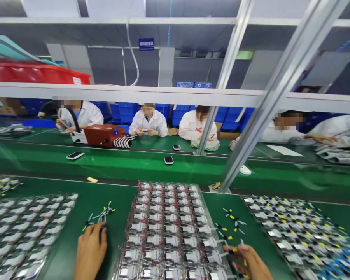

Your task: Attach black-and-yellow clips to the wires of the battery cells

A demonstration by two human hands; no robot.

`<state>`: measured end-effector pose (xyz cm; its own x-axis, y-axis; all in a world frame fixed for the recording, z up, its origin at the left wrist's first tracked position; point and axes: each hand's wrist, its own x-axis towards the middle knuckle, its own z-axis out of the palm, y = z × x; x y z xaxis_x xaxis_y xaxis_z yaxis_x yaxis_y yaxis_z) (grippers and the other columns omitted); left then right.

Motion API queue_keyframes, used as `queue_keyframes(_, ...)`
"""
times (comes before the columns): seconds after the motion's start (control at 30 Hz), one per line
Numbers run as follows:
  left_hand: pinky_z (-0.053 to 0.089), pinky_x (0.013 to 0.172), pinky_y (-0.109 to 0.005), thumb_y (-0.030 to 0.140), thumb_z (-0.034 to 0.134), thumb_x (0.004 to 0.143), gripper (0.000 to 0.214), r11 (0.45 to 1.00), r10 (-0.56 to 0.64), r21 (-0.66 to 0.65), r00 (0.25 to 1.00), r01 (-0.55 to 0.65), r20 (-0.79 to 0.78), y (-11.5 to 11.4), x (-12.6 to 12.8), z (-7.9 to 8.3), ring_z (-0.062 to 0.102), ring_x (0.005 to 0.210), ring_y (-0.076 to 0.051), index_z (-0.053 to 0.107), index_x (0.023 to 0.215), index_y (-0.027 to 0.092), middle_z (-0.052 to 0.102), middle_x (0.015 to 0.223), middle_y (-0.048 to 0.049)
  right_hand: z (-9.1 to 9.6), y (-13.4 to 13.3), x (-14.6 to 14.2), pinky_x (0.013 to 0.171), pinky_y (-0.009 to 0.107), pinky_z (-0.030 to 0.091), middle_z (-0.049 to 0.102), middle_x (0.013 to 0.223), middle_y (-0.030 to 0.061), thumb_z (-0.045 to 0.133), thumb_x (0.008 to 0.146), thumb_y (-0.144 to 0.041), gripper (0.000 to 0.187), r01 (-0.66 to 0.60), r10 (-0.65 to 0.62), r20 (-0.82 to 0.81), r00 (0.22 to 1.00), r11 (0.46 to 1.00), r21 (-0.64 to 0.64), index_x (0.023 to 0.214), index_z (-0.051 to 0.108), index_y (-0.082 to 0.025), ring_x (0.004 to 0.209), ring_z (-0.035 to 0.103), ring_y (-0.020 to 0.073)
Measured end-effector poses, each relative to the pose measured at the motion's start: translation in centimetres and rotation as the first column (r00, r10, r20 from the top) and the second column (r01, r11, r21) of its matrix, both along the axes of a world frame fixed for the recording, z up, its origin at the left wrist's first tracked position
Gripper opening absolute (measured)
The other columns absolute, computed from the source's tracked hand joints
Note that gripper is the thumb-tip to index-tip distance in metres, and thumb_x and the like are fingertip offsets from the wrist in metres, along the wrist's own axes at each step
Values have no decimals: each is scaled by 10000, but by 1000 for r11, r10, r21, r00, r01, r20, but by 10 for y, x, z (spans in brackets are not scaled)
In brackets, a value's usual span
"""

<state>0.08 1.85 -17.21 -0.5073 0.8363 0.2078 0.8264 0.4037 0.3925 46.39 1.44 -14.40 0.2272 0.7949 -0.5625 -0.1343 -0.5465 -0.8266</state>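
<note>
My left hand lies at the bottom of the view on the green work mat, its fingers pinching a dark lead from a small loose bunch of wire leads with yellow tips. My right hand is at the lower right, with its fingers closed on a thin lead with yellow ends. Between my hands sits a large block of small foil-wrapped cells with red wires. Similar arrays lie to the left and right. A second loose bunch of leads lies near my right hand.
A green conveyor belt carrying small black-and-white devices runs across the view. Beyond it, several people in white coats sit at a bench with a red box. Metal posts rise in front, and blue crates stand behind.
</note>
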Motion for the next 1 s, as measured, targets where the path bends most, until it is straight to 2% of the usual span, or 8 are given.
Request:
queue_keyframes(0.13,404,1088,-420,420,202,919,626,998,60,26,976,-55,-210,-2,-1,-7,494,1151,-242,647,1276,163,540,1319,-78,-2,3,6,715,88,523,541,1268,57,584,248,-835,1074,94,-95,7,995,993,68,1027,381,-125,1094,597,112)
queue_keyframes(0.27,430,1077,-388,398,194,930,602,999,26,-36,972,-35,-233,-5,0,-6,506,1102,-214,653,1259,191,518,1344,-43,9,-2,10,720,41,513,552,1247,31,549,219,-923,1129,136,-156,139,978,980,143,1004,457,-117,1128,567,74)
queue_keyframes(0.37,432,1122,-344,368,223,917,579,996,-9,-85,988,-4,-153,-3,-2,2,520,1136,-186,628,1289,187,485,1362,-51,16,-9,14,764,-41,495,559,1239,-11,450,312,-1037,1183,105,-170,266,949,965,241,1076,557,-141,1122,558,2)
queue_keyframes(0.47,439,1129,-309,363,208,913,609,987,43,-151,995,-55,-85,1,-4,15,517,1209,-185,552,1370,156,432,1412,-78,15,-14,17,784,-90,473,560,1242,-7,420,428,-1044,1130,41,-143,338,930,956,291,1076,597,-136,1047,580,-37)
queue_keyframes(0.6,452,1068,-352,445,149,903,643,956,57,-286,998,-64,-32,-1,-1,30,555,1150,-226,530,1339,165,500,1350,-77,16,-19,20,809,-126,454,515,1319,-16,496,392,-1020,1162,2,-104,369,924,964,266,1186,602,-179,1115,589,-34)
queue_keyframes(0.8,475,954,-310,608,253,772,663,983,99,-168,982,-72,162,-10,6,40,599,1098,-208,612,1202,254,580,1311,8,22,-28,35,666,-57,471,596,1162,-19,524,235,-1027,1389,8,-46,379,924,995,101,1418,485,-300,988,633,3)
queue_keyframes(0.93,478,952,-277,705,400,647,701,994,103,-83,916,-77,388,-11,15,50,635,1071,-179,621,1169,292,651,1198,42,3,-33,52,674,-41,486,608,1130,-17,529,313,-1010,1310,-42,-2,443,896,995,89,1427,422,-331,945,650,2)
queue_keyframes(1.0,484,982,-264,741,487,580,774,998,48,16,857,-65,514,-8,18,54,642,1067,-175,624,1164,253,676,1134,12,-15,-35,60,666,-7,501,620,1096,12,531,392,-988,1206,-47,-37,508,861,987,151,1366,457,-282,906,663,25)
